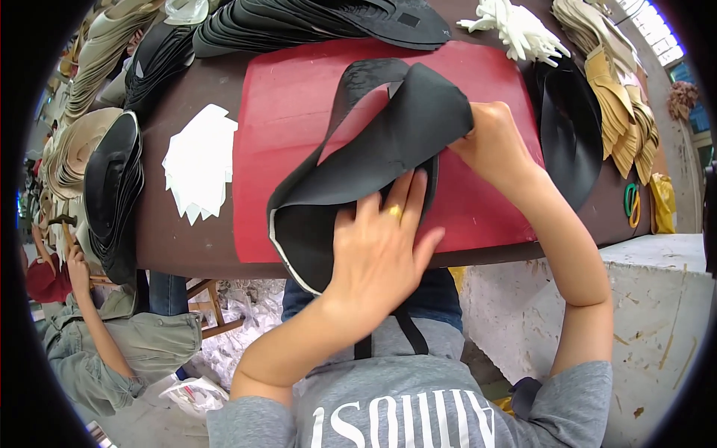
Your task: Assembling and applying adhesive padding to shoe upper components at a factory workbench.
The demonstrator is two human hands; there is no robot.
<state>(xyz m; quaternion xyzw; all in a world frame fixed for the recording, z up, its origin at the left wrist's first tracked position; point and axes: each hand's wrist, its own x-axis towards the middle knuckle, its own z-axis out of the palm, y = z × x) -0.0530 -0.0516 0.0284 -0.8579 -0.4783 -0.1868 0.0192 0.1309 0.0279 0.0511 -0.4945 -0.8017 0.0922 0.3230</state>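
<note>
A large curved piece of black leather-like material point(418, 123) is bent over on itself above a red mat point(287, 97). Its near left edge shows a pale rim. My right hand point(497, 142) grips the far right part of the piece, fingers curled around its edge and partly hidden behind it. My left hand point(377, 243) lies against the dark inner side, fingers stretched and thumb apart. The tips of some left fingers disappear under the fold, and a gold-coloured ring is on one of them.
Stacked black pieces point(321, 26) line the far edge; another black stack point(112, 194) stands left. White cut sheets point(200, 160), white strips point(511, 30), tan pieces point(609, 97) and scissors point(632, 205) surround the mat. A co-worker's hand point(78, 265) holds a hammer. A white block point(657, 299) stands right.
</note>
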